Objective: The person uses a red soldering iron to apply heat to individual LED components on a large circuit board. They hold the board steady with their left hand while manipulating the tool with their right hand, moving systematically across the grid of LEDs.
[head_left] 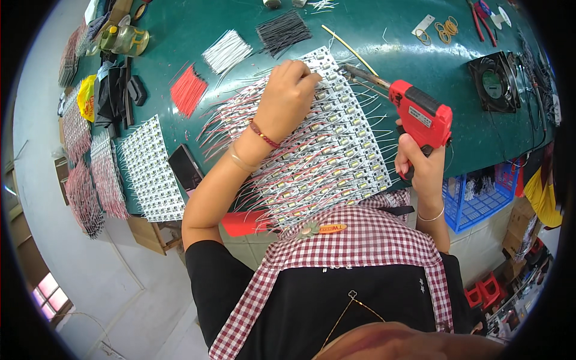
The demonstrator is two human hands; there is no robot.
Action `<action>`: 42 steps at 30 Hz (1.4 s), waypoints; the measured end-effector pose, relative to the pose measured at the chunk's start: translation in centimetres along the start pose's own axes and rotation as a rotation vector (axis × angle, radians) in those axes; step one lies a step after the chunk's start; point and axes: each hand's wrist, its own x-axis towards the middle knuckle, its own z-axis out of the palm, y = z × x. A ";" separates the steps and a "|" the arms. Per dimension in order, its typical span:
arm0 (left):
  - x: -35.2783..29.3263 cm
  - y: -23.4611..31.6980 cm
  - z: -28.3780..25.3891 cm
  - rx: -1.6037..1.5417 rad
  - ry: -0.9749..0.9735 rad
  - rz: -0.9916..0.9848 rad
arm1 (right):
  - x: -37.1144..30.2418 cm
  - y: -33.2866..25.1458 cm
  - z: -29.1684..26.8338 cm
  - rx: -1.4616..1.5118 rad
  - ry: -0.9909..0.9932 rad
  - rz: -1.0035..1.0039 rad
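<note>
A white panel of small circuit boards (pixel 362 139) lies in front of me, with rows of red and white wires attached. Over its upper part my left hand (pixel 291 90) is closed in a pinch; whatever the fingertips hold is hidden. My right hand (pixel 422 162) grips a red and black soldering gun (pixel 427 115) by its handle. The gun's metal tip points left, close to the panel's upper right edge and a short way from my left fingers. Whether the tip touches the panel, I cannot tell.
Bundles of red wires (pixel 189 91), white wires (pixel 227 53) and black wires (pixel 284 32) lie beyond the panel. A second panel (pixel 153 171) is on the left, near a phone (pixel 185 167). At right stand a black fan (pixel 493 82) and, lower, a blue crate (pixel 465 210).
</note>
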 end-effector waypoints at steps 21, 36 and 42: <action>-1.2 2.8 -0.1 0.020 -0.035 -0.019 | -1.7 1.2 -1.3 0.028 -0.026 0.044; -1.6 2.2 0.9 0.010 -0.065 -0.028 | -1.7 2.1 -0.8 -0.124 0.005 0.076; -1.6 2.2 1.0 0.034 -0.086 -0.023 | -2.0 1.8 -0.3 -0.136 0.031 0.089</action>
